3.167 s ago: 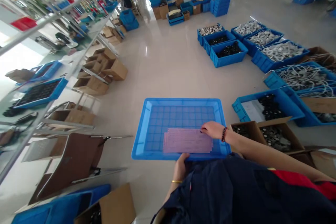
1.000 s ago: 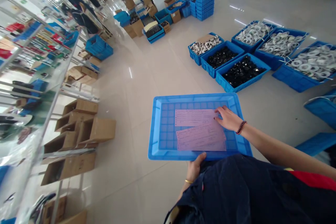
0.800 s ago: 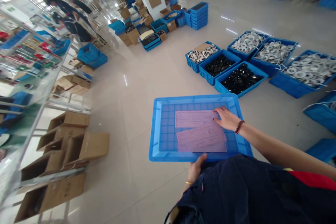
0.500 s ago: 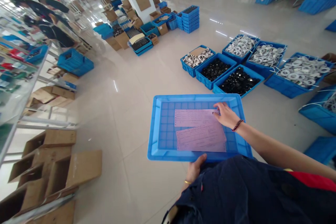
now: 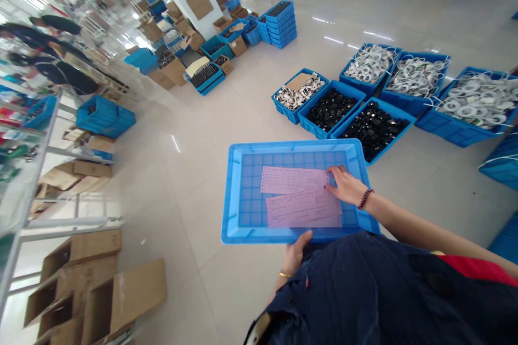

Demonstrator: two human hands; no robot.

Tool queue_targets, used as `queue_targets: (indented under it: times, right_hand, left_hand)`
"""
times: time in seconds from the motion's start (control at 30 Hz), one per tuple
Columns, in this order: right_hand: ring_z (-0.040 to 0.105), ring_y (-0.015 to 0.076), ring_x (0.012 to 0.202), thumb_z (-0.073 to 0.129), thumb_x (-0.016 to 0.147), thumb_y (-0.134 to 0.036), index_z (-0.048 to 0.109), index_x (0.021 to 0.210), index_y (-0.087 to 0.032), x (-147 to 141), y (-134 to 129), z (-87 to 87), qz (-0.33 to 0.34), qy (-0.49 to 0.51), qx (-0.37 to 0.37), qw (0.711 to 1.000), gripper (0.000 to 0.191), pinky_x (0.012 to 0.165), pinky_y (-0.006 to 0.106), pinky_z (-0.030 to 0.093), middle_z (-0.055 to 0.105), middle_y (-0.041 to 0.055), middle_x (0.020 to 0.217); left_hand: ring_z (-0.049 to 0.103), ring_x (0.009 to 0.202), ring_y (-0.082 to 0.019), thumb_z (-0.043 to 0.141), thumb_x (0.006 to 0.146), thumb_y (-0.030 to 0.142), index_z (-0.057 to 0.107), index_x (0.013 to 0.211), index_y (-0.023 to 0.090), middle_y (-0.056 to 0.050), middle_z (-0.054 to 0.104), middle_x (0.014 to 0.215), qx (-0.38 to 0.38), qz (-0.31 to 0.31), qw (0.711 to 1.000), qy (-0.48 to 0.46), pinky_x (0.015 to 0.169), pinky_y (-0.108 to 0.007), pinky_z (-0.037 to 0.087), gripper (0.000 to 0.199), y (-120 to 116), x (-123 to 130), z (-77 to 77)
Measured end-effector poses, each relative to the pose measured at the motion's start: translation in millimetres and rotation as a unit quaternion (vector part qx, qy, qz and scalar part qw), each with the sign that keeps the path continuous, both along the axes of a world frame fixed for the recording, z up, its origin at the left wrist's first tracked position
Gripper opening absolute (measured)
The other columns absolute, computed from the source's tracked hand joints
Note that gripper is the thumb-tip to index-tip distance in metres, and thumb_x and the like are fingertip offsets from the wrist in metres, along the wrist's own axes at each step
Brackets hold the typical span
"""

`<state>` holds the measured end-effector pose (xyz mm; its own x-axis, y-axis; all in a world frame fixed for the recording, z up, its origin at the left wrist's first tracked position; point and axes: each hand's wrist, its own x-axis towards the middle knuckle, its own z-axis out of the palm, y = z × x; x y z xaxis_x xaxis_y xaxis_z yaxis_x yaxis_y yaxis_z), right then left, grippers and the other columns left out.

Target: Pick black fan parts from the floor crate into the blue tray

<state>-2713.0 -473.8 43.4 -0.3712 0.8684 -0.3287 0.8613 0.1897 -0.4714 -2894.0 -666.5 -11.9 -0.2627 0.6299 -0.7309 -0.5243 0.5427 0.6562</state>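
A shallow blue plastic tray is held level in front of my body. My left hand grips its near edge, thumb on the rim and the other fingers hidden below. Inside lie pink printed paper slips with punched edges. The upper pink slip lies flat, and the lower pink slip is slightly tilted and overlaps another sheet. My right hand reaches in from the right, thumb and forefinger closed at the right edge of the upper slip, near where the papers overlap.
Blue crates of black parts and of white coiled cables stand on the floor ahead. Cardboard boxes sit at lower left beside a metal-framed bench. Co-workers bend over at the far left. Stacked blue crates stand farther back.
The tray and both hands have shifted slightly left in view as the camera turned. My right hand has moved down over the slips, its fingers now at the upper slip's right edge.
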Motion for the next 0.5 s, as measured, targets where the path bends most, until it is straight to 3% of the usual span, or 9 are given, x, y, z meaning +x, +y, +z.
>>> queue_targets:
  times: [0.27,0.5]
  right_hand:
    - [0.066,0.0313,0.107,0.065,0.094,-0.028,0.052,0.129,-0.009,-12,36,15.5,0.078,-0.062,-0.055,0.993,0.042,0.094,0.036,0.049,0.052,0.0205,0.128]
    - [0.066,0.031,0.109,0.065,0.094,-0.023,0.055,0.126,-0.01,-18,46,11.8,0.07,-0.074,-0.071,0.992,0.036,0.092,0.036,0.049,0.059,0.018,0.122]
  left_hand:
    - [0.061,0.129,-0.037,0.094,0.052,0.045,0.075,0.11,0.018,-0.011,0.078,0.113,-0.003,0.017,0.999,-0.028,0.119,-0.047,0.04,0.067,30,-9,13.3]
    - [0.06,0.13,-0.037,0.094,0.054,0.043,0.073,0.111,0.018,-0.012,0.076,0.119,-0.008,0.006,0.999,-0.052,0.119,-0.046,0.042,0.066,57,-22,12.4]
